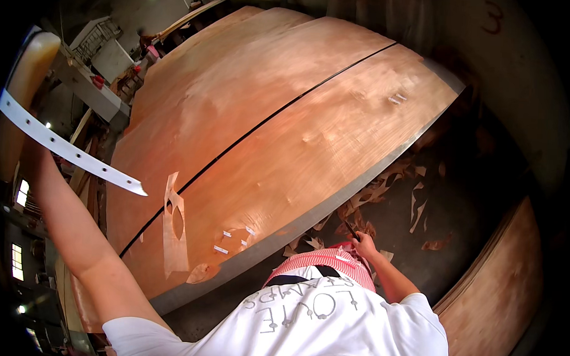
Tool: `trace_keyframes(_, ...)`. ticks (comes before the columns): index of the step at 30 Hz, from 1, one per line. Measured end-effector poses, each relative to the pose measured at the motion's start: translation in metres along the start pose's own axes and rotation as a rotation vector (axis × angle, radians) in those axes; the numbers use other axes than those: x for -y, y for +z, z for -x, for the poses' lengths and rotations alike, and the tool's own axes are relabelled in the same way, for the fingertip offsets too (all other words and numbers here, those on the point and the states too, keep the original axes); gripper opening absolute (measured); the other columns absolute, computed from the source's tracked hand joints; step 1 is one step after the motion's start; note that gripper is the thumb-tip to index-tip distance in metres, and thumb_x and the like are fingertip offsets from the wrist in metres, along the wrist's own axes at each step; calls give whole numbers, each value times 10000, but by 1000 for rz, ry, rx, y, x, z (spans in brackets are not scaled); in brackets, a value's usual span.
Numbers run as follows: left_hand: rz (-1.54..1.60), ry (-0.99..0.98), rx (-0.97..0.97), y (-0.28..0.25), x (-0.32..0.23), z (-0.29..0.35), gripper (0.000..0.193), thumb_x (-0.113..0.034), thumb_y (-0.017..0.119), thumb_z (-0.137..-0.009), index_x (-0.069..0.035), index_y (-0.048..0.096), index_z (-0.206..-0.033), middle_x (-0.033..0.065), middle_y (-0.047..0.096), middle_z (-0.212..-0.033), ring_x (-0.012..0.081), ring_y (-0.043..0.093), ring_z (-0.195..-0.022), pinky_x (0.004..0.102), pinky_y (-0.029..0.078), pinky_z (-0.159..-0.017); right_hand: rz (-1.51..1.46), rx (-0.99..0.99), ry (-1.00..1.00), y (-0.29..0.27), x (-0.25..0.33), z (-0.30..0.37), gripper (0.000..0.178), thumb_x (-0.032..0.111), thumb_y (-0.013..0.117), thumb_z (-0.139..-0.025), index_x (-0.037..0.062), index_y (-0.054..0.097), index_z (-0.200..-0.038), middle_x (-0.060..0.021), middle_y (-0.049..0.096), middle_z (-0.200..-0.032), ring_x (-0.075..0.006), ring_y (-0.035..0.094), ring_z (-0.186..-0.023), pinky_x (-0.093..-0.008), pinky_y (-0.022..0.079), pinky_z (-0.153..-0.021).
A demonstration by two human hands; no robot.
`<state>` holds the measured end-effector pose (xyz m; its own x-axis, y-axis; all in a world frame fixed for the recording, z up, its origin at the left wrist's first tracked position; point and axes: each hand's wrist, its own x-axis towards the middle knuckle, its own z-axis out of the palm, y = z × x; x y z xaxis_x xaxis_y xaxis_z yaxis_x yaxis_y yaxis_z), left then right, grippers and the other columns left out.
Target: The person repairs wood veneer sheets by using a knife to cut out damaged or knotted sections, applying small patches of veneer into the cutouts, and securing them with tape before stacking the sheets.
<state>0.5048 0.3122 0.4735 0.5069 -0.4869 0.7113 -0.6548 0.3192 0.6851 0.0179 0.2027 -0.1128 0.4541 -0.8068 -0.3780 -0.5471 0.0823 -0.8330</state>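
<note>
My left arm is raised along the left side, and part of my left hand [31, 69] shows blurred, very near the camera. A white strap with a row of small holes [72, 152] crosses in front of it; whether the fingers grip it I cannot make out. Low beside my waist, my right hand [364, 246] is closed round a slim, dark, knife-like tool [352, 231]. Before me lies a large stack of reddish-brown wood veneer sheets [286, 153]. A torn veneer strip with a cut-out hole [174, 252] rests on it. Near the front edge, small white tape pieces [220, 249] surround a patch.
A thin black strip [255, 130] runs diagonally across the veneer. More tape bits [397, 99] lie at the far right. Veneer scraps [359, 212] litter the floor by the stack's edge. Another curved veneer stack [501, 292] stands at right. Far left, a person [152, 51] is beyond the stack.
</note>
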Motion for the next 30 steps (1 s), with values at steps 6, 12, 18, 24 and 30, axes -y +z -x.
trace_keyframes(6, 84, 19, 76, 64, -24, -19, 403, -357, 521, -858, -103, 440, -1160, 97, 490, -1114, 237, 486, -1040, 366, 392, -912, -36, -30, -48, -30, -31, -18, 162, 172, 557, -822, 28, 609, -875, -59, 587, -640, -133, 558, -577, -286, 434, -555)
trace_keyframes(12, 261, 35, 235, 156, -34, -51, 390, -357, 523, -855, -93, 464, -1136, 95, 513, -1078, 237, 503, -1013, 364, 407, -895, -142, -46, -24, -50, -39, -18, 141, 95, 531, -830, 23, 613, -919, -15, 555, -657, -78, 502, -577, -239, 410, -542)
trace_keyframes(18, 518, 5, 427, 262, -38, -81, 378, -357, 525, -853, -84, 489, -1112, 92, 536, -1043, 236, 520, -985, 362, 421, -877, -245, -100, 47, -54, -69, -1, 139, 112, 532, -857, 9, 602, -917, -9, 543, -630, -77, 492, -573, -226, 392, -527)
trace_keyframes(24, 739, -63, 569, 344, -28, -94, 369, -357, 526, -851, -74, 513, -1088, 89, 559, -1008, 236, 537, -958, 360, 435, -859, -334, -191, 174, -63, -96, 26, 131, 114, 535, -855, 5, 600, -886, -28, 560, -615, -89, 510, -536, -242, 402, -499)
trace_keyframes(30, 869, -98, 639, 376, -22, -91, 363, -357, 528, -848, -64, 537, -1063, 86, 582, -972, 235, 554, -931, 358, 449, -841, -337, -213, 203, -60, -112, 34, 141, 111, 524, -848, -1, 600, -887, -32, 560, -617, -104, 533, -544, -245, 400, -501)
